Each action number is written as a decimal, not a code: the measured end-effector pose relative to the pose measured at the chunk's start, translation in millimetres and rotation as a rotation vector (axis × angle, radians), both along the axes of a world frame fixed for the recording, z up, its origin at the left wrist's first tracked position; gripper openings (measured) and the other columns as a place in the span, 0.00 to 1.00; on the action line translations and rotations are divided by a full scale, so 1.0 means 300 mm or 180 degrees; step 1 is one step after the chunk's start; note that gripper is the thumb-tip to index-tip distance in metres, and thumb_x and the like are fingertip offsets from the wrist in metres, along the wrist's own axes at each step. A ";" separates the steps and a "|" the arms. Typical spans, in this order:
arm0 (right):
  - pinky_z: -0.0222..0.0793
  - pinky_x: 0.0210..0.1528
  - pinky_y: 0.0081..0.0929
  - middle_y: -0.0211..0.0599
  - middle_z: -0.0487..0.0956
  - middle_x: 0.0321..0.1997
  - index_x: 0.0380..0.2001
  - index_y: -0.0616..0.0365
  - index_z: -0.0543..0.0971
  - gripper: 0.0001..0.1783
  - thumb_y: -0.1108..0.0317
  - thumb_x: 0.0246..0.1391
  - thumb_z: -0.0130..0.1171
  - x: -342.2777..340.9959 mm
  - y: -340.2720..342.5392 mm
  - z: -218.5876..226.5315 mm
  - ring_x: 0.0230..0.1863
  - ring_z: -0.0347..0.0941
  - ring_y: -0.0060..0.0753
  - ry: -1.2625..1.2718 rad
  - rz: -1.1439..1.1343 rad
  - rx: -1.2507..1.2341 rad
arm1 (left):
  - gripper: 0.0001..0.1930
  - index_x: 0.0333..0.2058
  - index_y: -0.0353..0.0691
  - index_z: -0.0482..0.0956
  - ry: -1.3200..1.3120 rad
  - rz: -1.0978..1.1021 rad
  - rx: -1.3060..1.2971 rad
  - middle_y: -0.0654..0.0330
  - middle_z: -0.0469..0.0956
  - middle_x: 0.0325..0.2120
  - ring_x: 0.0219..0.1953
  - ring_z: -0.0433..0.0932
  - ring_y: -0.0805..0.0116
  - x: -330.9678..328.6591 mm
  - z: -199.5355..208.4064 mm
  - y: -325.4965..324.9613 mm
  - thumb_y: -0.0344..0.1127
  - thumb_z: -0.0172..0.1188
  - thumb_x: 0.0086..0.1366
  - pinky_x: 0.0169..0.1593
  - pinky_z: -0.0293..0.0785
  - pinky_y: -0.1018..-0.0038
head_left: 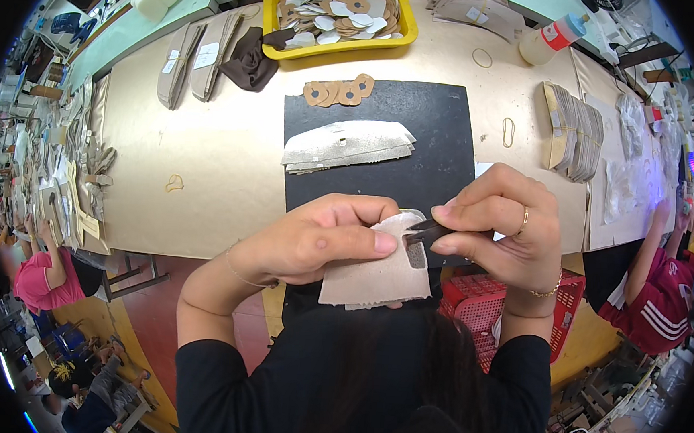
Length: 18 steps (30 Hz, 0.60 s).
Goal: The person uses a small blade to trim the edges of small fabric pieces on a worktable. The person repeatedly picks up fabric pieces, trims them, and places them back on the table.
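Note:
My left hand pinches a beige flat piece, thumb on top and fingers mostly hidden behind it. The piece has a dark, rounded slot near its right side and a pale grey underside showing at the edges. My right hand grips a small dark tool between thumb and fingers; its tip meets the piece at the slot's upper end. Whether the tool is tweezers or a blade, I cannot tell. Beyond my hands, a stack of pale, curved pieces lies on a black mat.
Small brown tabs with dark dots lie at the mat's far end. A yellow tray full of tabs stands behind, beside a dark cloth. Bundled pieces and a bottle are to the right. A red basket sits below.

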State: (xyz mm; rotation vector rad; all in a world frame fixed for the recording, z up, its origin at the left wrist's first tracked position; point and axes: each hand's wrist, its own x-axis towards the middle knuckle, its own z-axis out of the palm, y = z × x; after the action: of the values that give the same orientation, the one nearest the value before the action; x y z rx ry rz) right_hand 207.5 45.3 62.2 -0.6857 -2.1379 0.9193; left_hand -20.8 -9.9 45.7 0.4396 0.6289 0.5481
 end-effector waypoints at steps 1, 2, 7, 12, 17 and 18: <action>0.66 0.21 0.25 0.32 0.75 0.23 0.22 0.60 0.79 0.11 0.70 0.38 0.74 0.000 0.001 0.001 0.20 0.74 0.30 -0.0026 0.0007 0.0007 | 0.13 0.41 0.30 0.73 -0.0018 -0.0019 0.0003 0.43 0.79 0.39 0.37 0.82 0.57 0.000 0.003 0.000 0.35 0.55 0.64 0.45 0.79 0.66; 0.66 0.21 0.25 0.32 0.75 0.23 0.22 0.60 0.79 0.11 0.70 0.38 0.74 0.001 0.002 0.001 0.20 0.74 0.30 -0.0028 0.0036 0.0025 | 0.14 0.42 0.30 0.73 0.0098 -0.0057 0.0063 0.44 0.79 0.39 0.38 0.82 0.58 -0.001 0.005 0.002 0.35 0.55 0.64 0.45 0.79 0.66; 0.66 0.21 0.25 0.32 0.74 0.22 0.21 0.61 0.79 0.11 0.71 0.39 0.74 0.007 0.006 -0.004 0.20 0.74 0.30 -0.0024 0.0111 0.0081 | 0.14 0.41 0.30 0.74 0.0174 -0.0083 0.0110 0.46 0.80 0.39 0.38 0.83 0.59 0.001 0.005 0.005 0.36 0.56 0.64 0.43 0.81 0.65; 0.69 0.26 0.23 0.32 0.76 0.22 0.22 0.59 0.82 0.12 0.70 0.33 0.76 0.017 0.002 -0.002 0.24 0.76 0.28 -0.0174 0.0085 -0.0051 | 0.13 0.41 0.30 0.74 0.0131 -0.0081 0.0029 0.45 0.79 0.39 0.38 0.83 0.58 0.003 0.008 0.005 0.35 0.55 0.64 0.43 0.82 0.65; 0.66 0.21 0.24 0.31 0.75 0.22 0.24 0.60 0.82 0.10 0.71 0.37 0.74 0.012 0.007 0.000 0.21 0.74 0.29 -0.0006 0.0116 -0.0020 | 0.14 0.42 0.29 0.74 0.0053 -0.0134 0.0029 0.45 0.79 0.39 0.39 0.83 0.55 0.003 0.006 0.013 0.35 0.55 0.64 0.44 0.82 0.63; 0.66 0.21 0.24 0.31 0.75 0.22 0.24 0.60 0.82 0.10 0.71 0.37 0.74 0.009 0.006 -0.001 0.21 0.74 0.29 0.0013 0.0076 -0.0024 | 0.14 0.42 0.29 0.74 0.0052 -0.0147 0.0017 0.45 0.79 0.39 0.39 0.83 0.55 0.003 0.007 0.014 0.35 0.55 0.64 0.44 0.82 0.63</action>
State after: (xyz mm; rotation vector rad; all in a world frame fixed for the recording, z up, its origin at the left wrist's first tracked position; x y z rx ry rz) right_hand 210.3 47.1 62.0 -0.6628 -2.1444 0.9411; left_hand -20.0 -5.8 47.7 0.4629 0.6318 0.5029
